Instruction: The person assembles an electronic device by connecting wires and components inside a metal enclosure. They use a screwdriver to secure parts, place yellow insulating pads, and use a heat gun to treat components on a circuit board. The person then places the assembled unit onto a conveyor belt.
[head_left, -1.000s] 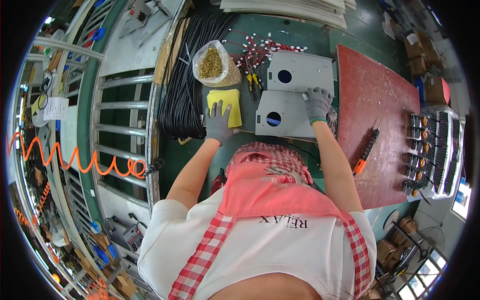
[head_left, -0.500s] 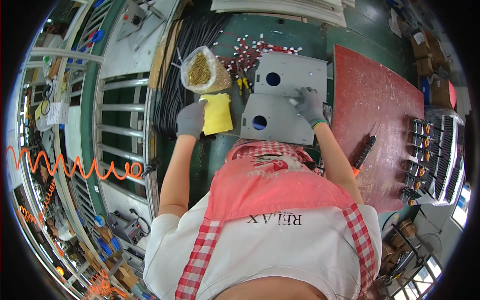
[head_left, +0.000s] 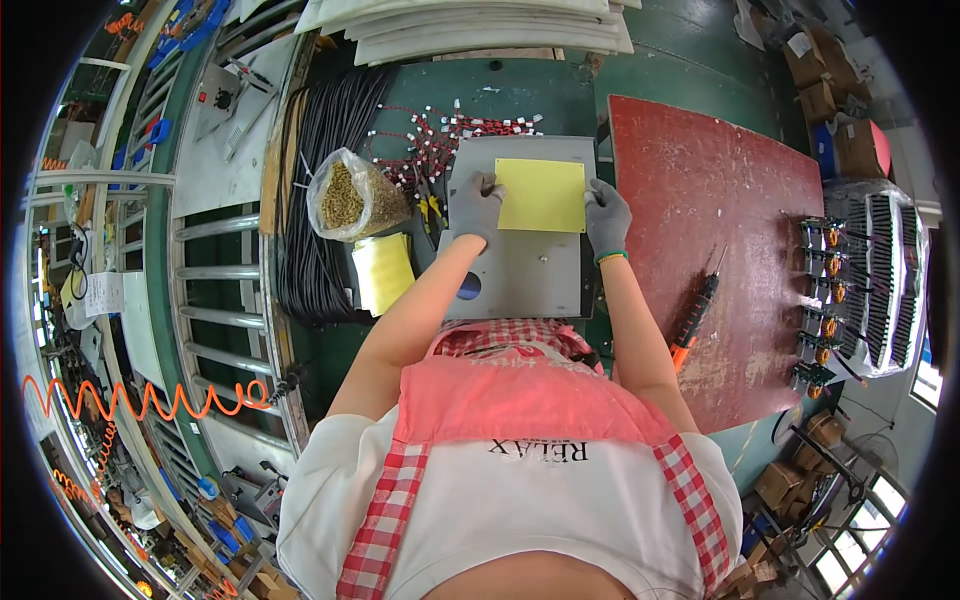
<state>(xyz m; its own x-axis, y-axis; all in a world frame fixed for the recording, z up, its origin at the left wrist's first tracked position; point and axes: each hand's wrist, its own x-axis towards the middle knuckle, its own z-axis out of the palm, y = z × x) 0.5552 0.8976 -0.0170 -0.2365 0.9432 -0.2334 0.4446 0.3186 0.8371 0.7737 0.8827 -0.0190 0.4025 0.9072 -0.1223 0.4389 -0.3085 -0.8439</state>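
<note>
A thin yellow sheet (head_left: 541, 195) is stretched between my two gloved hands, over the farther of two grey metal panels (head_left: 520, 147). My left hand (head_left: 475, 209) is closed on its left edge, fingers curled and thumb along the side. At its right edge, my right hand (head_left: 607, 220) pinches the sheet's side. Whether the sheet touches the panel beneath, I cannot tell. The nearer grey panel (head_left: 530, 285) lies against my apron, its round hole partly behind my left forearm. Left of that forearm rests a stack of yellow sheets (head_left: 383, 273).
A clear bag of small brass-coloured parts (head_left: 355, 195) stands left, beside a bundle of black cables (head_left: 318, 215). Red wires with white connectors (head_left: 430, 140) lie beyond, with yellow-handled pliers (head_left: 432, 208) near them. An electric screwdriver (head_left: 697, 318) lies on the red board (head_left: 740, 200) at right.
My left hand has gone from the yellow stack to the farther panel, where a yellow sheet now is. My right hand has shifted from the panels to that sheet's right edge. The view has shifted.
</note>
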